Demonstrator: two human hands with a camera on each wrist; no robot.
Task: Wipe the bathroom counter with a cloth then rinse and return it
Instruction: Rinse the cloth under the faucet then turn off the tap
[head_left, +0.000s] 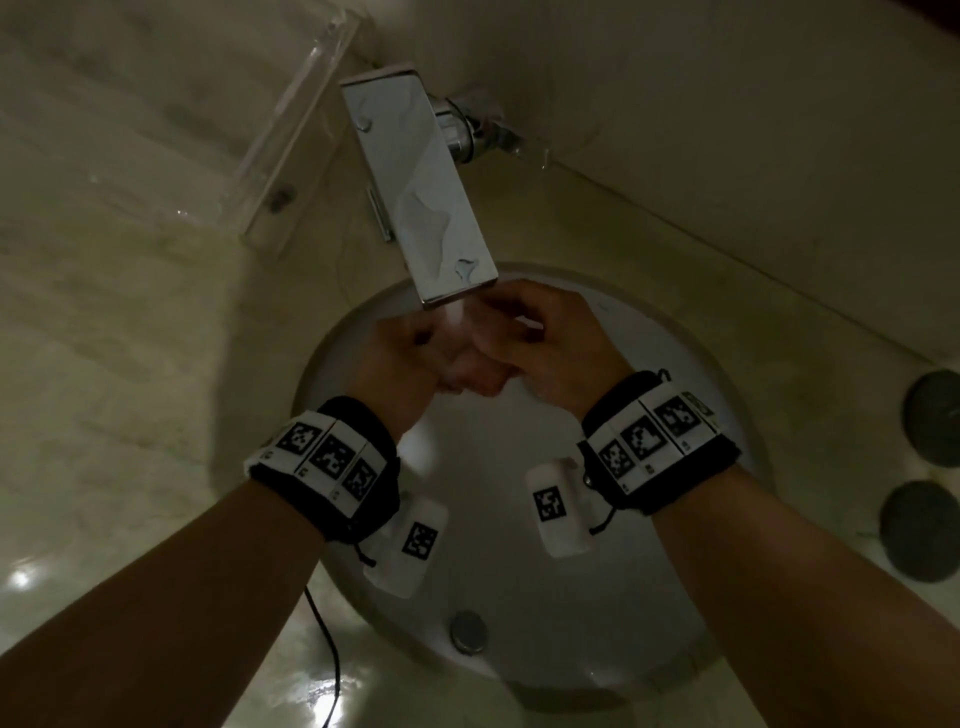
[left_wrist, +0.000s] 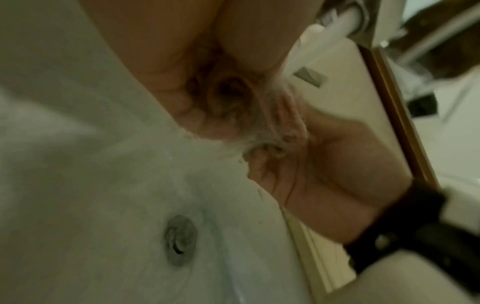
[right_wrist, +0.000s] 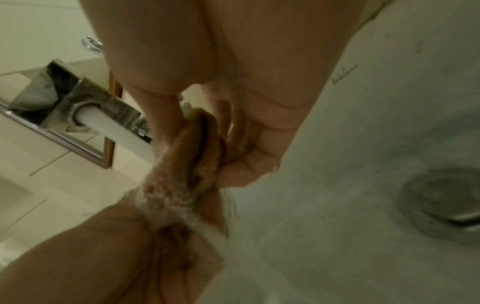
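Observation:
Both hands meet under the chrome faucet (head_left: 426, 197) over the white round sink (head_left: 675, 571). A bunched, wet, brownish cloth (head_left: 464, 364) is stretched between them, in the running water (head_left: 456, 312). My left hand (head_left: 413, 343) grips one end, fingers curled round it. My right hand (head_left: 535, 332) grips the other end. In the right wrist view the twisted cloth (right_wrist: 187, 158) runs from the right hand (right_wrist: 241, 156) down to the left hand (right_wrist: 116, 251). In the left wrist view the cloth (left_wrist: 285, 115) sits between the left hand (left_wrist: 182, 98) and the right hand (left_wrist: 337, 156).
The drain plug (head_left: 469, 630) lies at the near side of the basin. Two dark round objects (head_left: 932, 415) sit on the marble counter (head_left: 130, 389) at the right. A clear shelf (head_left: 291, 135) juts from the wall at the left. A thin black cable (head_left: 327, 649) hangs below my left wrist.

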